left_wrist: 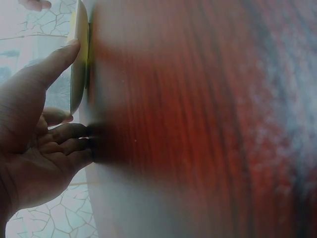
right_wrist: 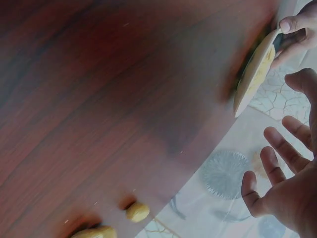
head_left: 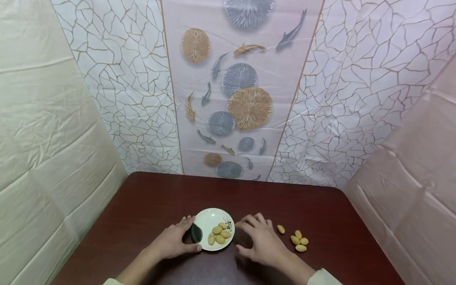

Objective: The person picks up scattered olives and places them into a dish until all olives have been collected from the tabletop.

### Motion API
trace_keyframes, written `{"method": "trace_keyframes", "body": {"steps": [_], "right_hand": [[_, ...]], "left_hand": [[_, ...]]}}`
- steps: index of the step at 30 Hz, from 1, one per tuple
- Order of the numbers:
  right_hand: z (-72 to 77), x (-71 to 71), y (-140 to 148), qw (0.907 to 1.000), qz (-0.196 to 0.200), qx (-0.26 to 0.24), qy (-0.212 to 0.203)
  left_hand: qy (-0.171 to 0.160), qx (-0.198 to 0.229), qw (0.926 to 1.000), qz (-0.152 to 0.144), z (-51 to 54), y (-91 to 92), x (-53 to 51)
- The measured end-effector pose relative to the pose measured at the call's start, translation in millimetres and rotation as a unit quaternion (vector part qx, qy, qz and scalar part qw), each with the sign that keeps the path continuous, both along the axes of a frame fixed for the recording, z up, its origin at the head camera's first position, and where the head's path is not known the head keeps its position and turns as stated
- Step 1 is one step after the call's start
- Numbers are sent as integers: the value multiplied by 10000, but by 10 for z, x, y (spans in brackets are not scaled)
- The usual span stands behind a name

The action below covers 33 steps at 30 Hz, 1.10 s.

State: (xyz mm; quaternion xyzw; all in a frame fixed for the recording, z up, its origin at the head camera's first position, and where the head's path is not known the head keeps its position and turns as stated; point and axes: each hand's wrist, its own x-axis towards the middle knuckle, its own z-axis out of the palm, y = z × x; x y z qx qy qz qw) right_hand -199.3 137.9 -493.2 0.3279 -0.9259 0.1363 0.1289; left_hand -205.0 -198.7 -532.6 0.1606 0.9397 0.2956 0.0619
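Note:
A small white plate (head_left: pixel 204 221) with a dark flower print sits on the table. Several yellowish oval pieces (head_left: pixel 217 230), like dates or nuts, lie on its right half. A dark green patch (head_left: pixel 196 233) shows at its left edge; I cannot tell whether it is printed. My left hand (head_left: pixel 174 239) holds the plate's left rim between thumb and fingers; the thumb (left_wrist: pixel 63 57) lies on the rim in the left wrist view. Just off the right rim, my right hand (head_left: pixel 261 239) hovers with spread, slightly bent fingers and holds nothing.
Right of my right hand, one oval piece (head_left: pixel 280 229) lies apart from a loose group of several more (head_left: pixel 301 248). The dark red-brown table (head_left: pixel 160 198) ends at a patterned cloth backdrop (head_left: pixel 228 158). Pale cloth walls (head_left: pixel 53 178) stand at both sides.

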Motion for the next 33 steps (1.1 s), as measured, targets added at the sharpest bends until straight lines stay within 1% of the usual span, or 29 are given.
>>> {"method": "trace_keyframes", "body": {"steps": [6,11,18,25,28,33], "right_hand": [[-10,7,127,9999,-89,100,-47],[-14,10,249,9998,-180,32,-46],[-31,42,433,9993,-323,78,153],[-49,44,622,9984,-481,5,281],[-70,37,701,9978,-595,19,295],[-114,0,846,9957,-895,118,217]], "left_hand": [[-12,-17,10000,-14,3,1,1],[-25,-37,10000,-29,5,1,-13],[8,-87,9999,-58,-1,-4,-5],[-22,-73,10000,-31,31,7,4],[-41,-58,10000,-17,37,9,6],[-42,-62,10000,-5,26,7,6]]}}
